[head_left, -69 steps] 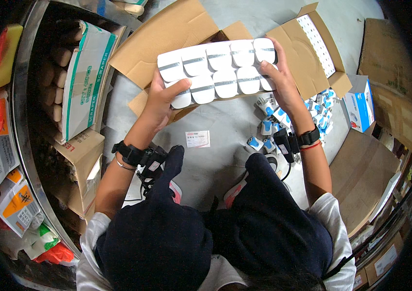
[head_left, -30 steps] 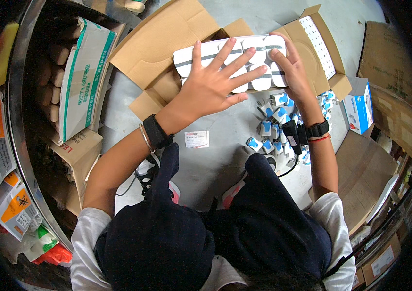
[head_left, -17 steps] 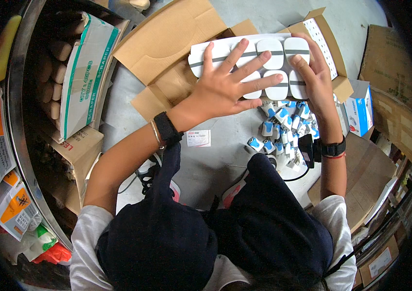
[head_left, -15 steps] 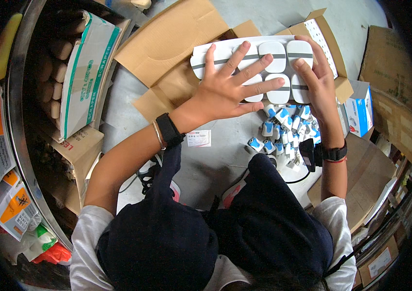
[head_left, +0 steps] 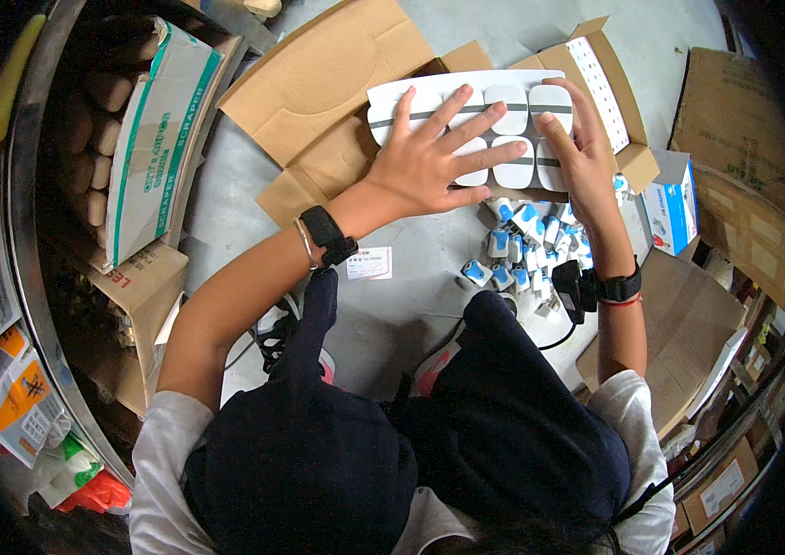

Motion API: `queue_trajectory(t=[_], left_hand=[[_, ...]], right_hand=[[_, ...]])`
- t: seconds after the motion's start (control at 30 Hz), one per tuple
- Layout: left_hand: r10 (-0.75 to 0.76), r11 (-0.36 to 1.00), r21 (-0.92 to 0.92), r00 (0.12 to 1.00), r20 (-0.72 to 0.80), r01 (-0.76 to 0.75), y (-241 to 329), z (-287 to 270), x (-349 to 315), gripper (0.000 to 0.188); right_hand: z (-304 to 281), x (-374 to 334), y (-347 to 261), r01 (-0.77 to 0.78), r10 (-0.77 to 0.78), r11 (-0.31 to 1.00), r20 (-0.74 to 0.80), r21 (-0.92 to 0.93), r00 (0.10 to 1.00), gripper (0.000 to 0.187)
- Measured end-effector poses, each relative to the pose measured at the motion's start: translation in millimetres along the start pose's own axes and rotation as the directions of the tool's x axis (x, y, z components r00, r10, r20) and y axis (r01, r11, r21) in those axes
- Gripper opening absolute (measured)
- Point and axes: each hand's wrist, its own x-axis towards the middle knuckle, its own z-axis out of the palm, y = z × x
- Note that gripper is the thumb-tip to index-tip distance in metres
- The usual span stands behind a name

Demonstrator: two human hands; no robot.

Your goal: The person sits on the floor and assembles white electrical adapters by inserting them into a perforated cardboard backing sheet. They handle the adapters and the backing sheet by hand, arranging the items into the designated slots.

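A white tray is held up in front of me, carrying rows of rounded-square white pieces, each crossed by a dark grey stripe. Across its left part my left hand lies with fingers spread, palm down over the pieces and hiding some of them. My right hand grips the right end, thumb on top of a piece and the other fingers around the edge. Below the tray, a pile of small blue-and-white plastic parts lies on the floor, partly covered by my right forearm.
An open cardboard box stands behind the tray. At right are a smaller open carton, a blue-and-white box and brown cartons. A small printed card lies on the floor. A metal-edged shelf runs along the left.
My right hand and the tray's right end have shifted slightly left. My left hand stays spread over the pieces. The whole view has also moved a little.
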Motion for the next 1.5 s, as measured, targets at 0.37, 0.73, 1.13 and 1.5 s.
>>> queue_trajectory(t=[0.37,0.73,1.13,1.5], left_hand=[[-0.007,1.0,0.025,0.997,0.072,0.005,-1.9,-0.1,5.9,0.065],[-0.022,1.0,0.01,0.991,0.128,0.021,0.3,-2.0,7.8,0.07],[-0.018,0.996,0.089,0.983,0.185,0.001,3.2,-7.7,13.8,0.07],[-0.03,0.999,-0.024,0.986,0.163,0.034,-2.2,-8.0,18.7,0.047]], right_hand=[[-16.5,-13.2,16.5,-0.341,0.345,0.884,0.048,0.32,0.937,0.066],[74.3,-82.5,68.7,-0.137,0.296,0.604,-0.062,0.785,0.953,0.032],[85.3,-54.0,29.9,-0.259,0.477,0.634,-0.105,0.729,0.873,0.042],[73.1,-52.1,50.7,-0.3,0.496,0.415,0.063,0.859,0.866,0.041]])
